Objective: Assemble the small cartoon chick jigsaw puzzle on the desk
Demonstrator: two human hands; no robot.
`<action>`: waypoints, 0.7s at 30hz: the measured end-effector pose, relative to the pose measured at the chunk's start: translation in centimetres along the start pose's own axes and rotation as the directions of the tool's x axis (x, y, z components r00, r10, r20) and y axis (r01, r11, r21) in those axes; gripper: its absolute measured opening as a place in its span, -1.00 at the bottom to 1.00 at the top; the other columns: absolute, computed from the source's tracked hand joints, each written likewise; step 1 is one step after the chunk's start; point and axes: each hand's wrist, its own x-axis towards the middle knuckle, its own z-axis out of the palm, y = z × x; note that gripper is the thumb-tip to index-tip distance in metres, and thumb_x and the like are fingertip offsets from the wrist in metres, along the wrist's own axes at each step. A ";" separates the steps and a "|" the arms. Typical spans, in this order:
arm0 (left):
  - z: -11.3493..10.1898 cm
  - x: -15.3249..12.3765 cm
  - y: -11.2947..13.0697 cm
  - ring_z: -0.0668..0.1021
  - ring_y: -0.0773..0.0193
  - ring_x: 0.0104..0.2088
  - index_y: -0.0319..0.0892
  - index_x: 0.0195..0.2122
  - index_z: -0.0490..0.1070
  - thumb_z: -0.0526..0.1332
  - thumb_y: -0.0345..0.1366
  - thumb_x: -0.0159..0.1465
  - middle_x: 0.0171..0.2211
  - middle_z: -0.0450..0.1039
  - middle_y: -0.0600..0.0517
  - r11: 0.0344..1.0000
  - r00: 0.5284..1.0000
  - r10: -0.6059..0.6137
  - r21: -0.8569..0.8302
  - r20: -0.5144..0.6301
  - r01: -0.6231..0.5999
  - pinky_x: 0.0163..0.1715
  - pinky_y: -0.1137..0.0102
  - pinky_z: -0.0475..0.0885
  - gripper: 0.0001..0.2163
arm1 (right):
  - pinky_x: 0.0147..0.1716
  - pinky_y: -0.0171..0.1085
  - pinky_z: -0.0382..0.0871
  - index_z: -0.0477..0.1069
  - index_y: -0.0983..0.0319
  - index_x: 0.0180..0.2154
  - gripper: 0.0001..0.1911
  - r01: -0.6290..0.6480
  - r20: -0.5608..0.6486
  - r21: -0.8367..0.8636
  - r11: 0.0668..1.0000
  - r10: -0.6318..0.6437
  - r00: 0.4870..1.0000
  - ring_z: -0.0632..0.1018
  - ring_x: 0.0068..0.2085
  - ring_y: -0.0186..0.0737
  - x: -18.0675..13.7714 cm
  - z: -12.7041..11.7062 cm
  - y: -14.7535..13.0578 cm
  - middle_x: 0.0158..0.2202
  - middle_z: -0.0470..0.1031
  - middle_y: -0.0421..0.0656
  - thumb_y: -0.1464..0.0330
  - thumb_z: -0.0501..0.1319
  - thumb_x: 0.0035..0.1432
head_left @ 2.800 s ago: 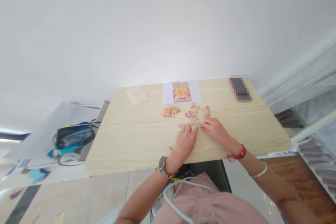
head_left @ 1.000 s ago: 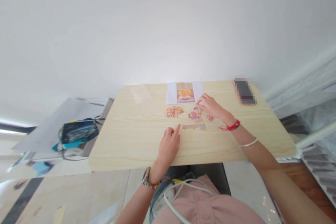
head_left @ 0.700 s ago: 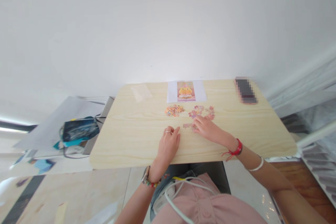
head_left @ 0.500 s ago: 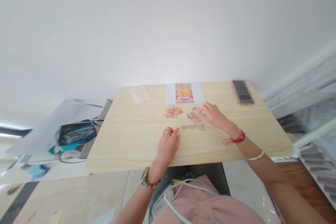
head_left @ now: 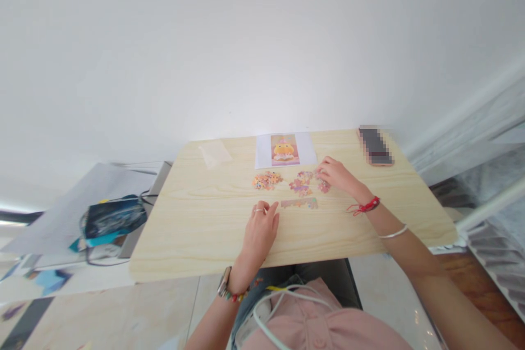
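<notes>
My left hand (head_left: 260,228) rests on the table, fingers loosely bent and a little apart, holding nothing. Its fingertips lie beside the left end of a joined strip of jigsaw pieces (head_left: 299,203). Above that strip lies a loose pile of pink and purple jigsaw pieces (head_left: 301,183). My right hand (head_left: 334,173) is at the right side of this pile, thumb and fingertips pinched on a jigsaw piece they partly hide. A few pink pieces (head_left: 324,186) lie just under its fingers. An orange and yellow pile of jigsaw pieces (head_left: 266,180) sits farther left.
A paper with a printed pumpkin picture (head_left: 285,150) lies behind the piles. At the back right is a phone (head_left: 376,146), and at the back left a translucent plastic sheet (head_left: 215,153). A dark bag (head_left: 116,216) lies left of the wooden table (head_left: 197,224).
My right hand has shifted slightly right of the pink pile, and several pieces now lie apart beneath it. My left hand stays by the strip. The view has tilted a little.
</notes>
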 end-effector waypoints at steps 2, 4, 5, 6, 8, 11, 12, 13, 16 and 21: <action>0.0 0.1 -0.1 0.36 0.23 -0.28 -0.20 -0.07 0.29 0.01 -0.37 0.23 -0.28 0.25 -0.07 1.000 1.000 -0.001 0.002 -0.015 0.001 -0.28 0.33 0.39 -0.74 | -0.25 -0.35 0.19 0.42 0.26 -0.50 -0.84 -0.010 0.028 0.000 1.000 0.010 1.000 0.39 -0.34 -0.32 -0.4 -0.4 -0.7 -0.36 0.34 -0.14 0.43 0.10 0.06; 0.1 0.1 -0.1 0.36 0.24 -0.29 -0.19 -0.07 0.28 0.01 -0.37 0.23 -0.29 0.25 -0.06 1.000 1.000 0.002 0.001 -0.027 -0.002 -0.28 0.33 0.39 -0.75 | -0.26 -0.34 0.18 0.40 0.26 -0.59 -0.79 -0.030 0.048 -0.022 0.999 0.031 0.998 0.38 -0.38 -0.33 -0.6 -0.6 -1.4 -0.42 0.34 -0.16 0.46 0.10 0.03; 0.1 0.2 -0.1 0.37 0.25 -0.29 -0.18 -0.07 0.28 0.01 -0.37 0.23 -0.29 0.25 -0.06 1.000 1.000 0.004 -0.001 -0.030 -0.004 -0.28 0.33 0.39 -0.75 | -0.26 -0.34 0.18 0.39 0.26 -0.60 -0.78 -0.038 0.054 -0.031 0.999 0.040 0.998 0.38 -0.41 -0.34 -0.6 -0.6 -1.6 -0.45 0.33 -0.16 0.48 0.09 0.03; 0.1 0.2 -0.1 0.37 0.24 -0.29 -0.18 -0.07 0.28 0.01 -0.37 0.23 -0.28 0.25 -0.06 1.000 1.000 0.006 -0.004 -0.031 -0.006 -0.28 0.33 0.39 -0.75 | -0.28 -0.33 0.19 0.38 0.27 -0.60 -0.77 -0.044 0.055 -0.036 0.998 0.046 0.997 0.37 -0.43 -0.34 -0.5 -0.6 -1.7 -0.47 0.33 -0.17 0.50 0.08 0.04; 0.1 0.2 0.0 0.37 0.23 -0.27 -0.18 -0.07 0.28 0.01 -0.37 0.23 -0.28 0.25 -0.07 1.000 0.999 0.007 -0.011 -0.032 -0.007 -0.29 0.33 0.39 -0.75 | -0.30 -0.33 0.20 0.39 0.27 -0.56 -0.79 -0.038 0.037 -0.033 0.999 0.039 0.999 0.37 -0.45 -0.35 -0.3 -0.4 -1.8 -0.46 0.33 -0.17 0.51 0.06 0.05; 0.0 0.1 0.0 0.37 0.23 -0.28 -0.18 -0.07 0.29 0.02 -0.36 0.22 -0.28 0.25 -0.06 1.000 0.999 0.003 -0.016 -0.044 -0.004 -0.29 0.32 0.39 -0.75 | -0.31 -0.33 0.21 0.40 0.28 -0.46 -0.84 0.021 -0.070 -0.022 1.000 -0.022 0.997 0.38 -0.38 -0.32 -0.2 0.1 -2.2 -0.38 0.35 -0.13 0.49 0.07 0.07; 0.0 0.0 0.0 0.37 0.23 -0.29 -0.18 -0.07 0.29 0.02 -0.36 0.22 -0.28 0.25 -0.06 1.000 0.999 0.000 -0.016 -0.046 -0.001 -0.29 0.32 0.39 -0.75 | -0.30 -0.32 0.21 0.40 0.28 -0.43 -0.85 0.055 -0.113 -0.022 0.998 -0.057 0.992 0.39 -0.35 -0.30 -0.3 0.2 -2.4 -0.35 0.35 -0.12 0.48 0.07 0.09; 0.0 0.0 0.0 0.37 0.24 -0.30 -0.18 -0.08 0.29 0.02 -0.37 0.22 -0.29 0.25 -0.06 1.000 0.999 -0.004 -0.016 -0.046 0.004 -0.28 0.33 0.39 -0.75 | -0.28 -0.31 0.21 0.40 0.28 -0.42 -0.85 0.090 -0.148 -0.027 0.996 -0.093 0.985 0.39 -0.32 -0.28 -0.4 0.4 -2.7 -0.34 0.34 -0.11 0.46 0.07 0.10; -0.1 -0.3 -0.1 0.37 0.25 -0.31 -0.19 -0.08 0.30 0.03 -0.37 0.22 -0.29 0.26 -0.06 1.000 0.999 -0.016 -0.020 -0.035 0.015 -0.28 0.33 0.39 -0.76 | -0.24 -0.28 0.19 0.41 0.27 -0.36 -0.87 0.108 -0.202 -0.056 0.993 -0.118 0.972 0.38 -0.25 -0.23 -1.0 0.8 -3.0 -0.30 0.34 -0.10 0.42 0.09 0.10; 0.0 -0.6 -0.6 0.37 0.24 -0.30 -0.21 -0.08 0.30 0.03 -0.37 0.22 -0.29 0.25 -0.06 1.000 0.999 -0.023 -0.018 -0.031 0.022 -0.28 0.33 0.39 -0.75 | -0.28 -0.30 0.21 0.42 0.29 -0.40 -0.89 -0.090 -0.159 -0.054 0.994 0.081 0.984 0.38 -0.33 -0.27 -0.9 0.6 -1.4 -0.32 0.34 -0.10 0.43 0.13 0.02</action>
